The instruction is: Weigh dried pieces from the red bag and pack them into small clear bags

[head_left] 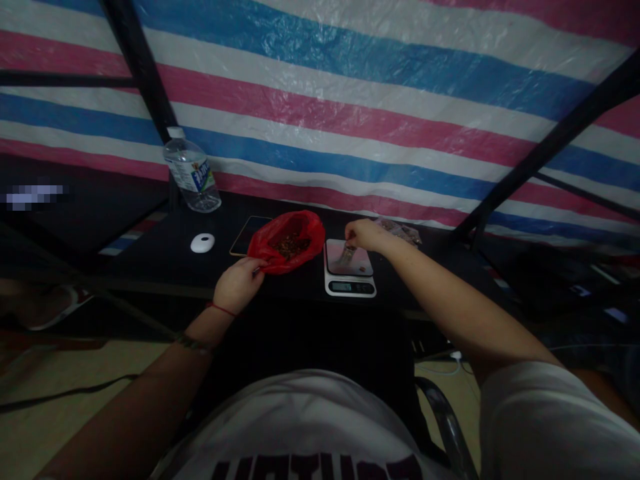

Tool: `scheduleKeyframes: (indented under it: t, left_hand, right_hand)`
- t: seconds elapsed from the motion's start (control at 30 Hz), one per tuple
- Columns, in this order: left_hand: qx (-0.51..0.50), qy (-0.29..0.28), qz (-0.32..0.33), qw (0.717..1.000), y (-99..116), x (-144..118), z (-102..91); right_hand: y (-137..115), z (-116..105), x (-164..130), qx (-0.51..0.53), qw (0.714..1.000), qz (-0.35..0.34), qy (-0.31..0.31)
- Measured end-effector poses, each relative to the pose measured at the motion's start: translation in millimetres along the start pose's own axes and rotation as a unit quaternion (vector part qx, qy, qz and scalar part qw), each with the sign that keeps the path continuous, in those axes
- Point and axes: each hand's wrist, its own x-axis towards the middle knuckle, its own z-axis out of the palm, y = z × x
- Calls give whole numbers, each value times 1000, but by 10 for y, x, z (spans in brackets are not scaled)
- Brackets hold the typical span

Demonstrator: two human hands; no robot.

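Note:
My left hand (pixel 239 283) pinches the near edge of a red plastic bag (pixel 287 240) that lies open on the dark table (pixel 165 263) and holds small brown pieces. My right hand (pixel 365 235) hovers over the platform of a small white digital scale (pixel 349 269), fingers closed on a small scoop-like tool (pixel 346 253) that points down at the platform. What is in the tool is too dim to tell. A few small dark bits lie on the scale's platform.
A clear water bottle (pixel 191 171) stands at the table's back left. A white oval object (pixel 203 243) and a phone (pixel 246 235) lie left of the bag. Clear packets (pixel 403 231) lie behind my right hand. A striped tarp (pixel 350 100) hangs behind, crossed by black poles.

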Motion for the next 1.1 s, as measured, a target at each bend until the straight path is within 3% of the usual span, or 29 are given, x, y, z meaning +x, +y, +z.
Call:
scheduleKeyframes:
  t: [0.53,0.77,0.93,1.1]
  left_hand:
    - [-14,9,2,1000,-1,1,13]
    - [-21,20,24,999,7,5,12]
    - [-28,32,45,998,20,0,-4]
    - [-24,30,41,998,27,-2,1]
  right_hand:
    - [107,63,-38,57,998,-26,30]
    - [378,38,-162,132,984,27,121]
    - [600,213,-413,196,981,2,-8]
    - [592,414,-507,217,971,-12,-97]
